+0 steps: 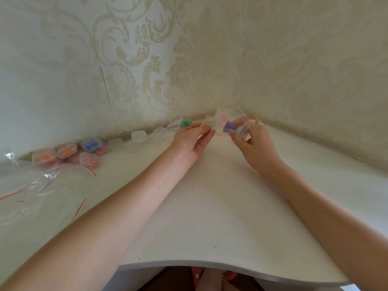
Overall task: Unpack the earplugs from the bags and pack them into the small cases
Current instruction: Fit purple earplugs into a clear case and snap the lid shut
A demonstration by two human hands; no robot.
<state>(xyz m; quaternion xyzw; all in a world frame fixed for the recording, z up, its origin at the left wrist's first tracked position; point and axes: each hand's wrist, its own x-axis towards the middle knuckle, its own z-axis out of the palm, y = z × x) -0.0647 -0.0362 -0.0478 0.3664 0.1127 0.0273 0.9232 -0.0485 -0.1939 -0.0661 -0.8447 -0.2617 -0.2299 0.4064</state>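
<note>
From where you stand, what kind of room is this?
Probably a home room, not a workshop: ornate damask wallpaper meets in a corner behind a plain white table strewn with small plastic cases and empty bags.

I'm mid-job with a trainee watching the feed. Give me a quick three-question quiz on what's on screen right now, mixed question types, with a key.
1. True or false: the purple earplugs are already packed in a case.
2. Which colour fills the closed case standing to the right of the orange-filled cases? A) blue B) yellow C) black
3. Fill in: the left hand and right hand together hold a small clear ____ above the table.

Key:
1. False. They sit inside the bag held by both hands.
2. A
3. bag
</note>
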